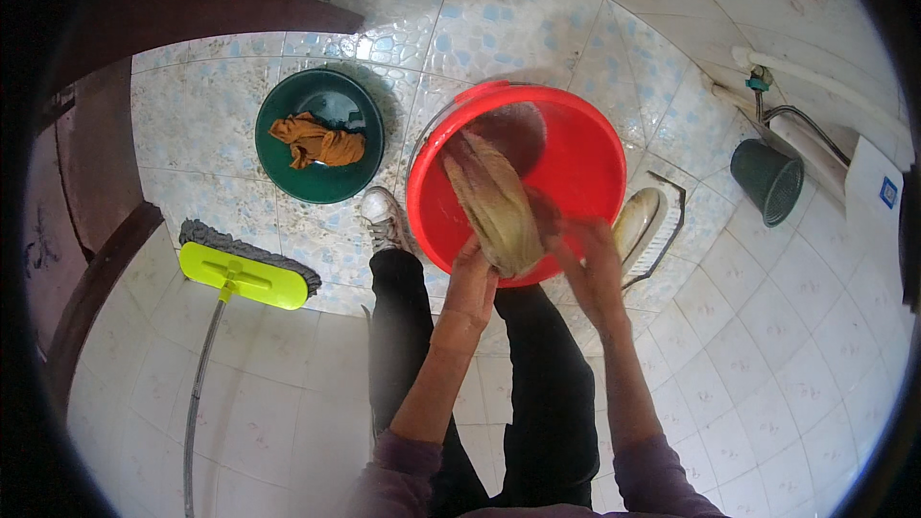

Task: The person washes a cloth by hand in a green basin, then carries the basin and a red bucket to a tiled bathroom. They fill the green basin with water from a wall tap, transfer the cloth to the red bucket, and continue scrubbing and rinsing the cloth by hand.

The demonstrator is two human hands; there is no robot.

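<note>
A wet greenish-tan cloth (500, 205) hangs into a large red plastic bucket (590, 158) on the tiled floor. My left hand (473, 273) grips the cloth's near end at the bucket's near rim. To its right, my right hand (593, 259) is blurred beside the cloth, its fingers over the bucket; whether they hold an edge of the cloth is unclear. A murky greyish patch, probably water, shows at the bucket's bottom, partly behind the cloth. Left of the bucket stands a dark green basin (277, 173) with a crumpled orange-brown cloth (320, 144) in it.
A flat mop (245, 284) with a lime-green head and grey fringe leans at the left. Right of the bucket lies a squat toilet (640, 226). Farther right are a small dark green bin (766, 180) and wall pipes (806, 79). My shoe (380, 212) stands between basin and bucket.
</note>
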